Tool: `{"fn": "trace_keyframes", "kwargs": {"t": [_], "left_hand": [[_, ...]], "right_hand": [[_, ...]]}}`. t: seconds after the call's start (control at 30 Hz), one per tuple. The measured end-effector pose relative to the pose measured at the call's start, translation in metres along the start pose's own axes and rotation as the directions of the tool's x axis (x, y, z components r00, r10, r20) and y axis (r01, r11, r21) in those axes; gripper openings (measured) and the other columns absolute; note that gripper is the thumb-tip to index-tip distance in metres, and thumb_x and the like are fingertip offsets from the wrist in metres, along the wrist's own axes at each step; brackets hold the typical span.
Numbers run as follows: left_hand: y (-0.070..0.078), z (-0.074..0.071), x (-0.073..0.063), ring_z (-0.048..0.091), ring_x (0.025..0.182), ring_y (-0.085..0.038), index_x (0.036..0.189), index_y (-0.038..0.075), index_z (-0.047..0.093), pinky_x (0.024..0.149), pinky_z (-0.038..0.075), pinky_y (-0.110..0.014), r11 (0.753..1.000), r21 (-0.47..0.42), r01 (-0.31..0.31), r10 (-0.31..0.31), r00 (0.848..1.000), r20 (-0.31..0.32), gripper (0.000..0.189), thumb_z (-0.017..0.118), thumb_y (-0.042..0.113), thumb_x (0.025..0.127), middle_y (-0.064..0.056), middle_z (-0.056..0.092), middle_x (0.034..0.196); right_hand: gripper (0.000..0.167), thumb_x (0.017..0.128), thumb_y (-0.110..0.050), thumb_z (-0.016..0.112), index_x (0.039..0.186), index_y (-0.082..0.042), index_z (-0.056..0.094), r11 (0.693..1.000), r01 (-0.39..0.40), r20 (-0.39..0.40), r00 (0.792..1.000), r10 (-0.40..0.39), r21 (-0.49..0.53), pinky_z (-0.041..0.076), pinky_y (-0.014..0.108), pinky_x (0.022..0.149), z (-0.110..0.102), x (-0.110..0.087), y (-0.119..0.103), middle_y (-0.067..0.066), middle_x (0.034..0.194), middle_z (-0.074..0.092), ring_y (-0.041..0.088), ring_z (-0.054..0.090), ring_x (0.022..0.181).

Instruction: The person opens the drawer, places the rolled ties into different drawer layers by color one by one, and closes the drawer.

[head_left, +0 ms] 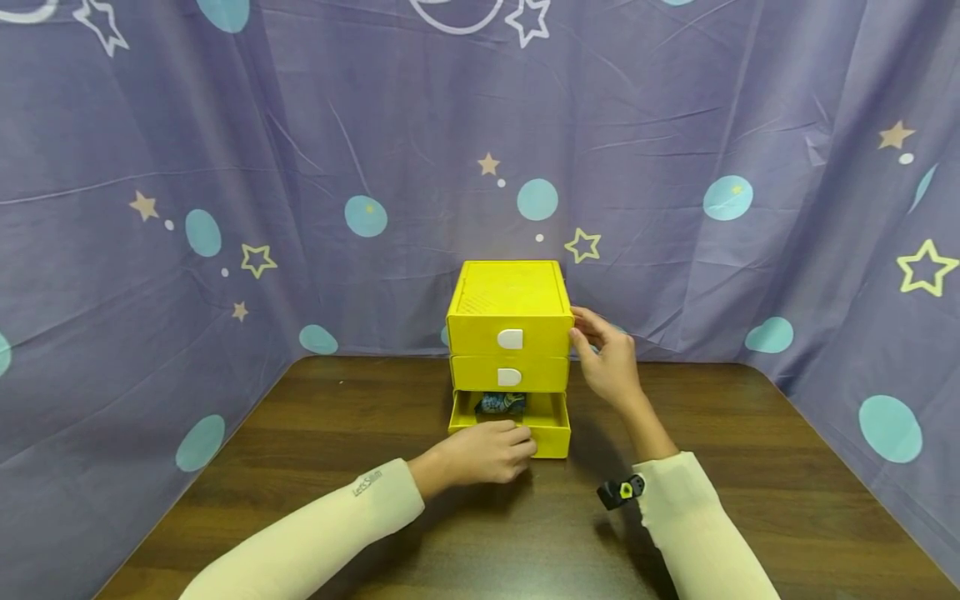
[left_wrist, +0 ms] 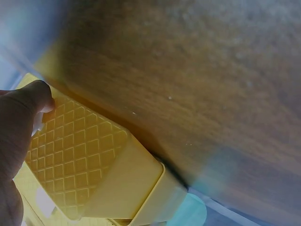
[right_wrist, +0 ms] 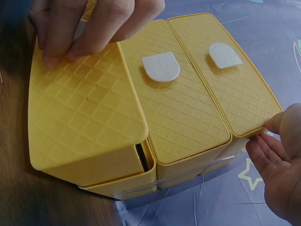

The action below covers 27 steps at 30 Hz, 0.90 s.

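A small yellow three-drawer cabinet [head_left: 512, 287] stands at the middle back of a table. Its bottom drawer [head_left: 552, 443] is pulled partway out, and a dark blue patterned packet [head_left: 501, 403] lies inside. My left hand [head_left: 483, 452] is at the front of that drawer, fingers curled over its white handle [left_wrist: 37, 122], which they mostly cover. Up at the cabinet's right side, my right hand [head_left: 611, 362] rests against the top corner, thumb [right_wrist: 274, 123] at the front edge and fingers along the side. The upper two drawers are closed, each with a white tab handle [right_wrist: 161, 67].
The brown wooden table [head_left: 337, 442] spreads out on both sides of the cabinet. A purple curtain [head_left: 637, 125] with stars and teal spots hangs close behind it and along the sides. A black strap piece [head_left: 621, 492] sticks out by the right sleeve.
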<state>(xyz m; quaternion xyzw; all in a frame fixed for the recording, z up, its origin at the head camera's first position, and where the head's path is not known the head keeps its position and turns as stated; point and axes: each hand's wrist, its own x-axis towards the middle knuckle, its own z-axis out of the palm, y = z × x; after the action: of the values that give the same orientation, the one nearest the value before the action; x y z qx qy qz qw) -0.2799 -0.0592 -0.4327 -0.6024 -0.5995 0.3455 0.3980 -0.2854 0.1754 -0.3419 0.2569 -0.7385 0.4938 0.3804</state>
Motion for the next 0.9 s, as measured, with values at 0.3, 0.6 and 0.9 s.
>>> {"fn": "trace_keyframes", "kwargs": {"t": [0.3, 0.6, 0.9], "left_hand": [[-0.003, 0.004, 0.001, 0.051, 0.093, -0.014, 0.096, 0.027, 0.073, 0.076, 0.043, -0.025, 1.0, 0.006, 0.018, -0.018, 1.0, 0.02, 0.019, 0.058, 0.018, 0.104, 0.006, 0.057, 0.101], [-0.007, 0.011, 0.003, 0.052, 0.096, -0.015, 0.097, 0.026, 0.073, 0.076, 0.044, -0.026, 1.0, 0.014, 0.02, -0.021, 0.997, 0.069, 0.019, 0.058, 0.017, 0.104, 0.005, 0.058, 0.103], [-0.013, 0.016, 0.005, 0.053, 0.098, -0.016, 0.096, 0.027, 0.074, 0.077, 0.045, -0.026, 0.999, 0.017, 0.037, -0.038, 0.995, 0.092, 0.019, 0.059, 0.018, 0.103, 0.004, 0.058, 0.104]], "right_hand": [[0.032, 0.094, 0.014, 0.062, 0.126, 0.015, 0.063, 1.0, 0.006, -0.002, 1.0, -0.006, 0.002, 0.058, 0.05, 0.086, 0.001, 0.0, 0.002, 0.032, 0.112, 0.07, 0.044, 0.071, 0.098], [0.032, 0.095, 0.014, 0.062, 0.127, 0.016, 0.063, 1.0, -0.007, 0.002, 1.0, 0.007, 0.005, 0.057, 0.051, 0.087, 0.0, -0.001, 0.0, 0.032, 0.112, 0.07, 0.044, 0.071, 0.099], [0.032, 0.094, 0.014, 0.062, 0.126, 0.016, 0.063, 1.0, 0.001, 0.004, 1.0, -0.001, 0.005, 0.058, 0.05, 0.087, -0.001, 0.0, -0.002, 0.032, 0.112, 0.07, 0.044, 0.071, 0.098]]}}
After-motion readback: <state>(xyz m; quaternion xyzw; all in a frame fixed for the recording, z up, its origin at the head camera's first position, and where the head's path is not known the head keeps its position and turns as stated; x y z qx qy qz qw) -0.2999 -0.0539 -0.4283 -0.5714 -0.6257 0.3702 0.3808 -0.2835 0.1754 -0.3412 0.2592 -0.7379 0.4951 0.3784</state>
